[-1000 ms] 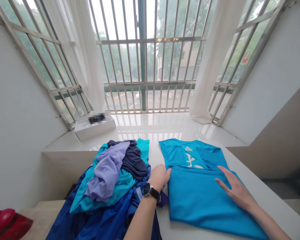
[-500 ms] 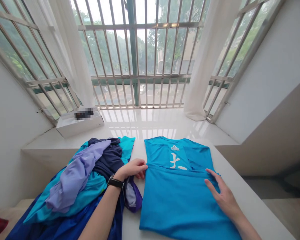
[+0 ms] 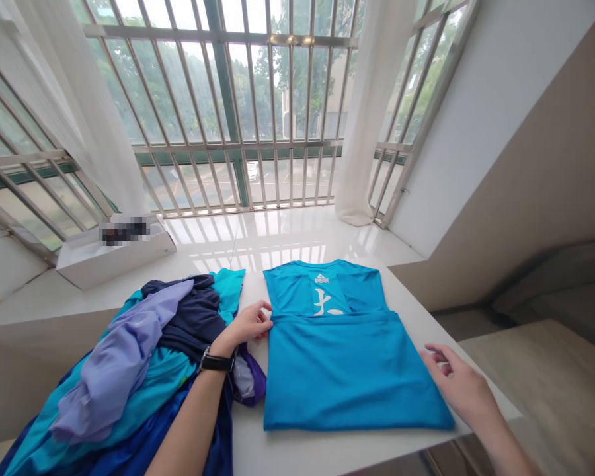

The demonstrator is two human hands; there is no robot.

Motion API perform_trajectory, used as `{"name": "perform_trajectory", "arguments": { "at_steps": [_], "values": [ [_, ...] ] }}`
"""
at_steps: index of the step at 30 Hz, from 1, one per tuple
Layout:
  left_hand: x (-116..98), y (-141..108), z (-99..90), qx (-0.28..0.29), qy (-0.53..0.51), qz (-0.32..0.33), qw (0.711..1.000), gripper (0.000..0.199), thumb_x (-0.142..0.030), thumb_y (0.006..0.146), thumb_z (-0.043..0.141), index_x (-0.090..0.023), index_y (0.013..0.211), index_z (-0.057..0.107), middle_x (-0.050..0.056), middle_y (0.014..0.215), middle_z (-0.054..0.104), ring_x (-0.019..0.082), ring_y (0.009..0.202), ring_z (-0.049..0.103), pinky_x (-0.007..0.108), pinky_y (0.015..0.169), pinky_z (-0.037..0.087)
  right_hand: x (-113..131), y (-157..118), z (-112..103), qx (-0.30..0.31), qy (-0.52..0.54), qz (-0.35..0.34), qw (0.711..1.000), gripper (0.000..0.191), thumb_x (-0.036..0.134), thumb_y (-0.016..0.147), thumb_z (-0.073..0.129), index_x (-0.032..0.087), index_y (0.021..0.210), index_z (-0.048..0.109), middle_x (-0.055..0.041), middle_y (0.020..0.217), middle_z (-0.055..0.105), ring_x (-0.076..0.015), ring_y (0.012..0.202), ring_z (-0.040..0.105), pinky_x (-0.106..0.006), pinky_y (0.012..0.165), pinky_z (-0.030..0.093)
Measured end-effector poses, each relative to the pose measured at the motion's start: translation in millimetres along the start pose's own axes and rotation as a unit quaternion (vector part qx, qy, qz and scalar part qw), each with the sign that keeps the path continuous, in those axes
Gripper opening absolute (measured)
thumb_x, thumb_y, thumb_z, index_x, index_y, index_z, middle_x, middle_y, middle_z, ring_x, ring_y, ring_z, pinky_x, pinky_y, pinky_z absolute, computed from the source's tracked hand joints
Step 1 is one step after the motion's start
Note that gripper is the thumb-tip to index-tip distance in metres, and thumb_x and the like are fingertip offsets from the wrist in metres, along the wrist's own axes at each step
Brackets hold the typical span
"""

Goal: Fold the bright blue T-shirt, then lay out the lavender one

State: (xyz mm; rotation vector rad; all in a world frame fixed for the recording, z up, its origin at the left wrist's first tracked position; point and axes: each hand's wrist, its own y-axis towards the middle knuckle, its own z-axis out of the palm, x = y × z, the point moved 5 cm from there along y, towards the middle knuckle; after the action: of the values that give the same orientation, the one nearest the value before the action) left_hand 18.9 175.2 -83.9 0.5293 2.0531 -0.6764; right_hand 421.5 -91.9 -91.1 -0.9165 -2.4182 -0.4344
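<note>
While the unclenched left hand (image 3: pixel 245 324) touches the blue T-shirt (image 3: pixel 347 370), the open right hand (image 3: pixel 456 383) hovers beside it.

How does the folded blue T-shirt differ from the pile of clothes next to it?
The bright blue folded T-shirt lies flat, while the rumpled pile of blue and lilac clothes is bunched up. The T-shirt is one colour with a white print; the pile mixes navy, lilac and blues. Both rest on the white ledge.

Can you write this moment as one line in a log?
left hand: at folded blue T-shirt | right hand: open, near shirt corner | clothes pile: beside shirt
</note>
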Motion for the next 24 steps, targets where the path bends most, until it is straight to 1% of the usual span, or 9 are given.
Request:
{"name": "perform_trajectory", "arguments": {
  "at_steps": [3,5,9,11,14,17,19,22,24],
  "values": [
    [-6,-4,-8.4,-0.047,0.1,0.028,0.993,0.032,-0.037,0.079,0.057,-0.02,0.104,0.049,-0.002,0.066,0.064,0.016,0.055,0.064,0.024,0.051,0.047,-22,-32,-6,0.064,-0.021,0.034,0.997,0.044,0.067,0.075,0.052,0.028,0.079,0.072,-0.0045,0.075,0.074,-0.025,0.067,0.067,-0.033,0.058,0.052],
    [-15,-16,-7.8,-0.04,0.147,0.037,0.988,0.024,-0.041,0.083,0.053,-0.02,0.095,0.051,0.0,0.065,0.067,0.017,0.057,0.066,0.024,0.054,0.047,-23,-48,-7,0.08,-0.018,0.039,0.996,0.047,0.069,0.077,0.051,0.027,0.078,0.072,-0.0037,0.077,0.075,-0.024,0.07,0.068,-0.031,0.06,0.05],
    [-25,-60,20.8,0.098,0.153,0.035,0.983,0.034,-0.052,0.086,0.048,-0.019,0.083,0.056,0.004,0.07,0.073,0.019,0.058,0.069,0.025,0.054,0.046,-10,-57,-8,0.074,-0.03,0.046,0.996,0.048,0.068,0.077,0.049,0.024,0.074,0.068,-0.0042,0.075,0.073,-0.0234,0.071,0.066,-0.031,0.062,0.047],
    [-25,-84,36.4,0.129,0.177,0.029,0.975,0.04,-0.055,0.087,0.047,-0.019,0.073,0.058,0.005,0.066,0.072,0.019,0.056,0.068,0.025,0.056,0.045,-5,-54,-8,0.074,-0.034,0.041,0.996,0.045,0.065,0.076,0.049,0.023,0.073,0.066,-0.0048,0.073,0.072,-0.0235,0.07,0.065,-0.031,0.063,0.046],
    [-24,-107,46.5,0.064,0.236,0.016,0.97,0.05,-0.057,0.089,0.041,-0.019,0.062,0.058,0.005,0.058,0.07,0.021,0.06,0.068,0.027,0.061,0.044,2,-47,-8,0.081,0.003,0.009,0.997,0.043,0.061,0.076,0.049,0.022,0.074,0.066,-0.0047,0.077,0.072,-0.0222,0.069,0.063,-0.032,0.066,0.046],
    [-24,-119,48.1,-0.02,0.297,-0.006,0.955,0.05,-0.055,0.09,0.04,-0.019,0.063,0.061,0.009,0.065,0.071,0.025,0.071,0.069,0.029,0.064,0.041,11,-42,-12,0.072,0.061,-0.015,0.995,0.042,0.061,0.074,0.05,0.021,0.068,0.063,-0.0032,0.07,0.067,-0.0207,0.068,0.061,-0.031,0.065,0.046],
    [-25,-123,50.7,-0.037,0.321,-0.009,0.946,0.046,-0.053,0.089,0.043,-0.019,0.066,0.063,0.01,0.073,0.073,0.027,0.076,0.069,0.03,0.062,0.039,17,-41,-13,0.081,0.095,0.002,0.992,0.043,0.062,0.071,0.051,0.021,0.067,0.061,-0.0014,0.061,0.062,-0.019,0.061,0.057,-0.029,0.058,0.043],
    [-26,-128,54.2,-0.052,0.314,0.004,0.948,0.036,-0.047,0.088,0.048,-0.019,0.072,0.065,0.01,0.08,0.073,0.027,0.079,0.068,0.03,0.061,0.037,25,-41,-11,0.127,0.121,0.061,0.983,0.052,0.066,0.067,0.054,0.017,0.08,0.067,0.0014,0.051,0.054,-0.0164,0.048,0.049,-0.028,0.046,0.036],
    [-26,-130,54.1,-0.068,0.293,0.012,0.954,0.031,-0.042,0.087,0.05,-0.019,0.071,0.063,0.01,0.079,0.073,0.026,0.078,0.068,0.029,0.061,0.037,33,-41,-9,0.173,0.123,0.076,0.974,0.059,0.067,0.065,0.058,0.014,0.087,0.071,-0.0008,0.052,0.059,-0.018,0.049,0.052,-0.029,0.045,0.038]
  ]
}}
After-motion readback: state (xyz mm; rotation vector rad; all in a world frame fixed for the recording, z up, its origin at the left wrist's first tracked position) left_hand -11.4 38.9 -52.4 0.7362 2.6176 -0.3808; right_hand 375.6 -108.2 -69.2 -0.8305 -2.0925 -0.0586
